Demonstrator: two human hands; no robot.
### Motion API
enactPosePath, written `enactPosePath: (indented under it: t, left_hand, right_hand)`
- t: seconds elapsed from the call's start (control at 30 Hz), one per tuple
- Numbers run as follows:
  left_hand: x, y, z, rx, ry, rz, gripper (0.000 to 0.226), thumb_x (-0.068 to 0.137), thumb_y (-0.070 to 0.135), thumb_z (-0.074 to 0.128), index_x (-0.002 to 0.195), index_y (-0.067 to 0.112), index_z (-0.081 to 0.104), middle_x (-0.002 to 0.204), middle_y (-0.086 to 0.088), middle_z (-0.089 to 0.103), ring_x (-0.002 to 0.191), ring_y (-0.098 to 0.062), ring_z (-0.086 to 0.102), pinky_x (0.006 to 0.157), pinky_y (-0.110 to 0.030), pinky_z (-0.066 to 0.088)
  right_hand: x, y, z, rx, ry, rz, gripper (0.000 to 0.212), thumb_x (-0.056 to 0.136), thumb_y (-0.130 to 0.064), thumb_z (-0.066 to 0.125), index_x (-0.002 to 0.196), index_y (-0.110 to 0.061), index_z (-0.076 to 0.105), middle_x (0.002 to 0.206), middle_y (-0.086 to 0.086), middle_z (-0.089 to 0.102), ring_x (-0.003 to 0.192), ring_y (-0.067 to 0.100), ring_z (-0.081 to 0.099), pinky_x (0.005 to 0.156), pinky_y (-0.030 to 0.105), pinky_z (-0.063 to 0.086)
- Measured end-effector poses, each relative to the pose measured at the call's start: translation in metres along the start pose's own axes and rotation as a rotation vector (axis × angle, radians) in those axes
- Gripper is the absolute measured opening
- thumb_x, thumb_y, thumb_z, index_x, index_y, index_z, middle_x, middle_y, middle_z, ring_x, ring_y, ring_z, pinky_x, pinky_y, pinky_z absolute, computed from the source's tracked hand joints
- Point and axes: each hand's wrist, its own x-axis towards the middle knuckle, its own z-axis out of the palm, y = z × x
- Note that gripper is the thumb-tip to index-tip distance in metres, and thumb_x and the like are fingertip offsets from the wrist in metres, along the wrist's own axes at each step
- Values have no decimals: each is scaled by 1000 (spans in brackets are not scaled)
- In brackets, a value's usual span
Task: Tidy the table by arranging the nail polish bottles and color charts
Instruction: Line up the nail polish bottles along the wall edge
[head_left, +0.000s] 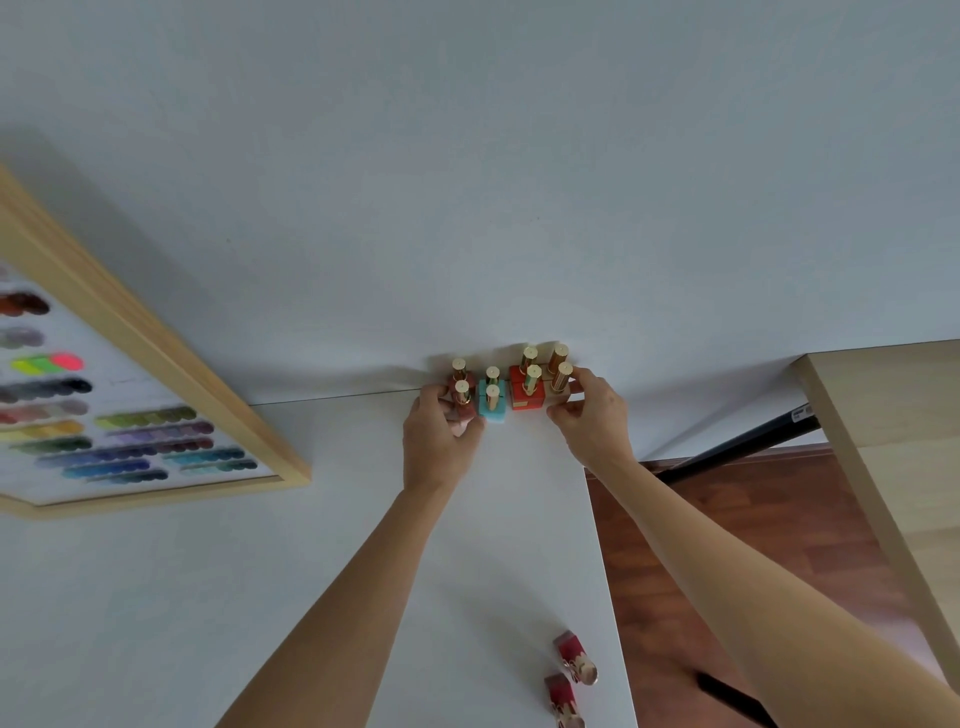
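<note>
Several gold-capped nail polish bottles stand in two rows against the wall at the far edge of the white table (322, 571). From left to right they are brown (464, 407), turquoise (492, 408), red (527, 397) and pale ones (560, 382). My left hand (439, 447) wraps the brown bottles at the left end. My right hand (592, 410) presses on the pale bottles at the right end. Two dark red bottles (574, 657) lie on their sides near the table's right front edge. A wood-framed color chart (130, 415) with rows of swatches stands at the left.
The table's right edge drops to a brown wooden floor (727, 545). A light wooden table (893, 441) stands to the right, with a black bar (743, 449) under it. The white wall (467, 182) backs the bottles.
</note>
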Motion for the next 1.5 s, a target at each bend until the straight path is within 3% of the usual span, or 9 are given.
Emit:
enactPosePath:
  t: [0.27, 0.37, 0.47, 0.6, 0.97, 1.1, 1.23, 1.37, 1.5]
  left_hand:
    - [-3, -4, -5, 239, 67, 70, 20, 84, 17, 63, 102, 13, 57, 99, -3, 65, 88, -21, 63, 72, -36, 54]
    - [-1, -9, -6, 245, 43, 114, 22, 86, 5, 59, 108, 6, 58, 105, -11, 62, 92, -27, 64, 79, -41, 56]
    - [3, -10, -7, 138, 12, 102, 40, 79, -3, 67, 116, 3, 54, 115, -14, 56, 98, -28, 63, 88, -40, 56]
    - [5, -7, -5, 76, -31, 23, 76, 62, 11, 87, 126, 7, 46, 121, -11, 53, 99, -27, 60, 87, -40, 55]
    - [13, 5, 18, 23, 74, -27, 37, 67, 12, 84, 99, 5, 65, 97, -12, 68, 90, -26, 66, 81, -42, 58]
    - [13, 3, 21, 2, 87, -23, 30, 68, 5, 82, 95, 6, 70, 95, -12, 70, 87, -23, 66, 81, -37, 59]
    - [15, 3, 19, 36, 61, -14, 27, 68, 7, 82, 92, 4, 71, 93, -13, 72, 85, -24, 67, 77, -34, 58]
    - [16, 8, 14, 73, 26, -31, 29, 68, 8, 83, 94, 2, 70, 95, -15, 70, 90, -28, 65, 81, -40, 56]
    - [-7, 9, 4, 144, -4, -34, 46, 73, 13, 81, 112, 2, 59, 110, -15, 58, 98, -25, 60, 84, -28, 49]
  right_hand:
    - [1, -1, 0, 1, 0, 3, 37, 83, -12, 65, 119, -13, 57, 110, 7, 63, 68, 8, 61, 61, 3, 39]
    - [1, 0, 0, 2, 4, 1, 37, 83, -11, 65, 119, -13, 57, 110, 8, 63, 65, 3, 59, 60, -1, 39]
    - [1, -1, 0, 1, 4, 8, 36, 83, -11, 65, 118, -13, 57, 110, 8, 63, 67, 6, 60, 58, 3, 39]
    - [1, 0, 2, -2, 4, 23, 37, 82, -12, 67, 117, -12, 58, 109, 7, 62, 65, 1, 59, 60, 5, 36]
    - [-1, -1, 7, -5, 60, 0, 15, 83, -15, 67, 98, -13, 66, 93, 8, 63, 75, 19, 61, 67, 18, 39]
    - [0, 0, 9, -32, 69, -3, 10, 83, -14, 67, 93, -14, 67, 89, 8, 62, 71, 17, 57, 60, 10, 33]
    - [0, 1, 7, -28, 54, -2, 7, 83, -14, 66, 91, -14, 67, 88, 8, 63, 73, 16, 55, 64, 16, 38]
    - [-2, -3, 2, -31, -30, 43, 22, 83, -17, 67, 105, -14, 64, 101, 9, 62, 89, 24, 62, 79, 30, 46]
    - [-27, -4, -13, -68, -95, 100, 58, 83, -20, 69, 135, -11, 44, 125, 9, 53, 93, 18, 62, 96, 38, 47]
